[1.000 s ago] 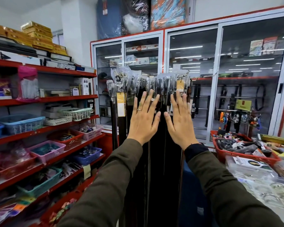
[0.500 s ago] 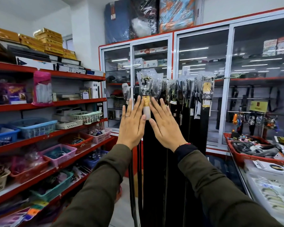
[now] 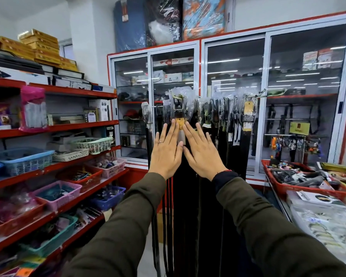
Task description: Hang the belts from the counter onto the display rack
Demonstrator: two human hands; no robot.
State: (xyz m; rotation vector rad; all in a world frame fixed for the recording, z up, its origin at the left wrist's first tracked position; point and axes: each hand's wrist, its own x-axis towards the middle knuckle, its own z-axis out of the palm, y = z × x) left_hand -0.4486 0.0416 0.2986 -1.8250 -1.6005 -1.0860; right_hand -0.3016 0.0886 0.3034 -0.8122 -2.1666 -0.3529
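Note:
Several dark belts (image 3: 224, 148) hang side by side from the display rack (image 3: 254, 95), their buckles wrapped in clear plastic. One belt at the left end has a yellow tag (image 3: 180, 123) under its buckle. My left hand (image 3: 165, 150) and my right hand (image 3: 201, 151) are held flat with fingers spread, palms toward the hanging belts, one on each side of that tagged belt. Neither hand holds anything. A ring shows on my left hand.
Red shelves (image 3: 72, 128) with plastic baskets run along the left. Glass-door cabinets (image 3: 234, 108) stand behind the rack. A counter on the right carries a red tray (image 3: 300, 186) of dark items and clear boxes (image 3: 328, 224). Floor shows between the shelves and the belts.
The view has swung left, so the belts now sit more to the right. Both flat hands have slid along the row to the belts at its left end.

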